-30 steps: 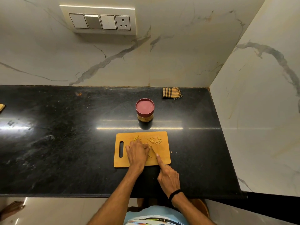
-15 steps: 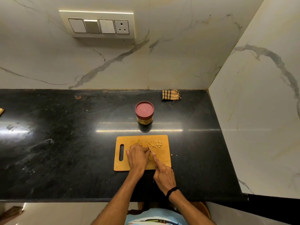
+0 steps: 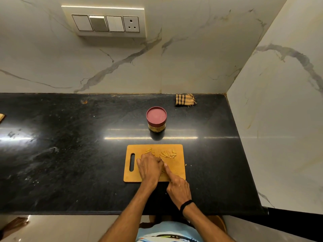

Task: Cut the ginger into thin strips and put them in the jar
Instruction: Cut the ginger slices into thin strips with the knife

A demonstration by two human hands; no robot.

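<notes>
Head view, wall [image 3: 192,58]: pale veined marble runs across the top and wraps round on your right.
Counter [image 3: 70,154]: black polished stone.
Switch panel [image 3: 104,21]: on the wall, upper left.
Cutting board [image 3: 176,170]: wooden, slot handle on the left, lying flat near the counter's front edge.
Left hand [image 3: 150,167]: palm down on the board with your fingers bent. Whatever they pin is hidden, so you cannot tell whether they grip anything.
Right hand [image 3: 178,188]: curled round the knife handle, index finger stretched along the blade's back.
Jar [image 3: 156,119]: upright beyond the board and apart from it (red lid on).
Cloth [image 3: 185,100]: checked, at the back near the corner.
Knife [image 3: 162,160]: only a sliver of blade shows between your hands.
Ginger strips [image 3: 167,153]: a small heap on the board just beyond the blade, with a few more by your left fingertips.
</notes>
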